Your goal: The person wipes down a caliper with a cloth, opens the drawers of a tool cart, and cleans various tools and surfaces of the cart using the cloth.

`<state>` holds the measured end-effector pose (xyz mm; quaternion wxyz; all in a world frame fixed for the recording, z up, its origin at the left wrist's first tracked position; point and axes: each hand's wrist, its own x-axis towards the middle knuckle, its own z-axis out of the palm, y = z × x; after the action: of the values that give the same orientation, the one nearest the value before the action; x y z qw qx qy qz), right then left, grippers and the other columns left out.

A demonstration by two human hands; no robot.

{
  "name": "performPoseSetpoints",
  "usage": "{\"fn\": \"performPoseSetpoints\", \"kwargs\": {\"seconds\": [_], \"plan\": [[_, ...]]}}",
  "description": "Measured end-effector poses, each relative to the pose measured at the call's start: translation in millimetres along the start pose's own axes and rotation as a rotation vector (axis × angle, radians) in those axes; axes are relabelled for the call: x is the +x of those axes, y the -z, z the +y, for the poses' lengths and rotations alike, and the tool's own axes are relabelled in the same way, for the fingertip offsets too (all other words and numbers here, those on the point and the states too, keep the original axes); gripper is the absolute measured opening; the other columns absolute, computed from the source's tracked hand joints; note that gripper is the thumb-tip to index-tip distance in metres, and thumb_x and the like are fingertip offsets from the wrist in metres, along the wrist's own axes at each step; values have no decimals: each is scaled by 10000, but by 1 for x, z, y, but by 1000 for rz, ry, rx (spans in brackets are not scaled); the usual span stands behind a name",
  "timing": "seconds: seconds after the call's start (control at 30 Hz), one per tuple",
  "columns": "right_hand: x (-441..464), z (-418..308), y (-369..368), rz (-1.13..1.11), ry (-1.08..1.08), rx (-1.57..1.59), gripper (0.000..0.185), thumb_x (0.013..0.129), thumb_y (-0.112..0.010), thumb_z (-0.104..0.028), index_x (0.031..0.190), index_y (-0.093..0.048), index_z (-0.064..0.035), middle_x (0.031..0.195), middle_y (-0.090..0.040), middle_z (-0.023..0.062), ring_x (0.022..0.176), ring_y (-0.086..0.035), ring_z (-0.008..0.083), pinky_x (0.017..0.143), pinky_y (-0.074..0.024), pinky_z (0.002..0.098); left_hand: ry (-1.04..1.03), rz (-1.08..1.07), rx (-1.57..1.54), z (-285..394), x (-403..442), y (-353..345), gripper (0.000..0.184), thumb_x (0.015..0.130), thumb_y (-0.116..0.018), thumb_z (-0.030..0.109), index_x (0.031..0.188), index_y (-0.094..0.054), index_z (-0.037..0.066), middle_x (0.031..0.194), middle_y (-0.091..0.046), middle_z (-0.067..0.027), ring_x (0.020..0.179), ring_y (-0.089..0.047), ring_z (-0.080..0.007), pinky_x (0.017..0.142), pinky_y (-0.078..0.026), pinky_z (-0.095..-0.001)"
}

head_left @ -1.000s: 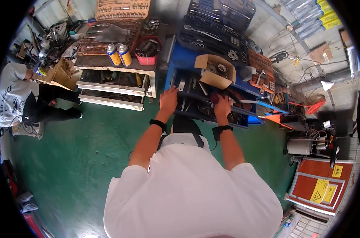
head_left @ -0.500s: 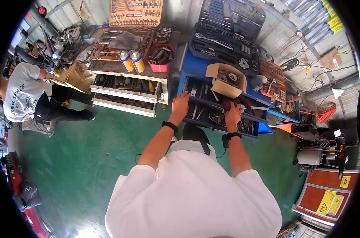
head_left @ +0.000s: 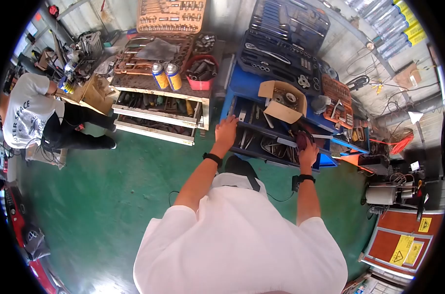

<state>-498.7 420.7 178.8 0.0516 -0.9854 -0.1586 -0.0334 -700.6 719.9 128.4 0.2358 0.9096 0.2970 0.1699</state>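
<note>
My left hand (head_left: 226, 132) rests on the front left corner of the pulled-out upper drawer (head_left: 239, 128) of a blue tool cabinet (head_left: 227, 100), its fingers lying over the edge. Over the drawers' right part, my right hand (head_left: 308, 153) is closed around a dark red object (head_left: 301, 140) whose kind I cannot make out. The upper drawer contains loose hand tools. Below it, the lower drawer (head_left: 256, 153) stands out too, with several metal tools inside. An open cardboard box (head_left: 284, 114) of metal parts sits above the drawers, just beyond my hands.
On the cabinet lies an open dark socket set case (head_left: 269, 66); an orange tool case (head_left: 334, 105) is to its right. At left, a bench (head_left: 205, 110) with open drawers carries two spray cans (head_left: 166, 77) and a red bin (head_left: 202, 83). Another person (head_left: 29, 110) works farther left.
My right hand has moved right across the drawers with the dark red object, uncovering more of the tools beneath. My left hand stays at the drawer corner.
</note>
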Motion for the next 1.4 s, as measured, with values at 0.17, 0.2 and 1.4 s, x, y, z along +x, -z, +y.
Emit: {"fn": "performPoseSetpoints", "kwargs": {"seconds": [0.17, 0.2, 1.4], "plan": [[-23, -53, -15, 33, -27, 53, 743, 706, -710, -55, 1388, -537, -292, 1332, -520, 143, 1191, -503, 396, 974, -490, 477, -12, 51, -16, -2, -5, -2, 265, 938, -571, 172, 1195, -636, 168, 1307, -603, 7, 1112, -596, -253, 870, -508, -455], [-27, -62, -19, 44, 66, 132, 747, 705, -698, -43, 1391, -535, -289, 1326, -521, 149, 1186, -504, 401, 974, -488, 481, -39, 78, -7, -1, -5, 0, 259, 944, -569, 178, 1191, -643, 157, 1281, -619, 0, 1063, -613, -265, 848, -520, -444], [-40, -47, -16, -36, 517, 215, 722, 714, -660, -37, 1400, -529, -222, 1260, -547, 124, 1125, -529, 403, 915, -501, 467, -42, -6, 50, 3, -24, 18, 262, 925, -595, 190, 1184, -625, 155, 1278, -603, 4, 992, -652, -260, 803, -561, -423]]}}
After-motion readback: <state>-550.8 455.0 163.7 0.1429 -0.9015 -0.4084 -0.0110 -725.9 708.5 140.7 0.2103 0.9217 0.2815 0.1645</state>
